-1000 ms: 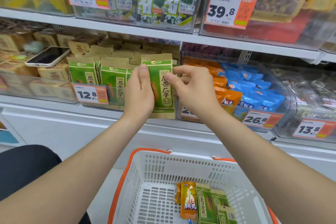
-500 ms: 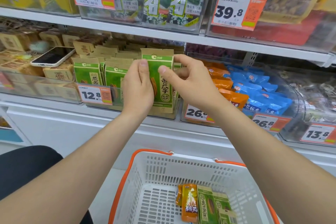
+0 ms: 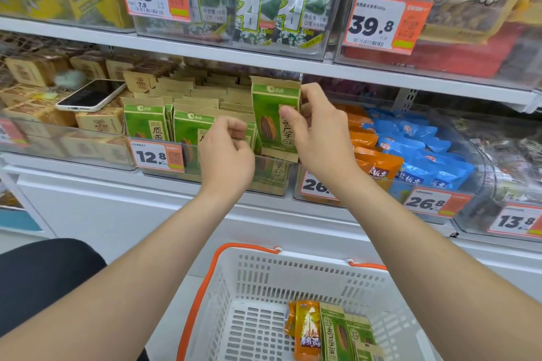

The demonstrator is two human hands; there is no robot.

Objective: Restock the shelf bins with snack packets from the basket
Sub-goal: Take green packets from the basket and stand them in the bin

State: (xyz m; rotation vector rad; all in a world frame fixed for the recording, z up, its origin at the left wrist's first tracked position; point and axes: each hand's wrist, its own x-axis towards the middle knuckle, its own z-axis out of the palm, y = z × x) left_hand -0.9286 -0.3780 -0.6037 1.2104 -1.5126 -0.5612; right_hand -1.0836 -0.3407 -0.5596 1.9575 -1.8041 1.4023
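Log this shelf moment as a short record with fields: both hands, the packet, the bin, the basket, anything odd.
bin: clear, rows of standing green packs, price tag 12.8
right hand: pinches a green packet, upright at the bin's right end
left hand: fingers curled at the bin's front row; grip unclear
basket: white, orange handles; holds an orange packet and spare green packets
phone: lies on tan packs in the neighbouring left bin
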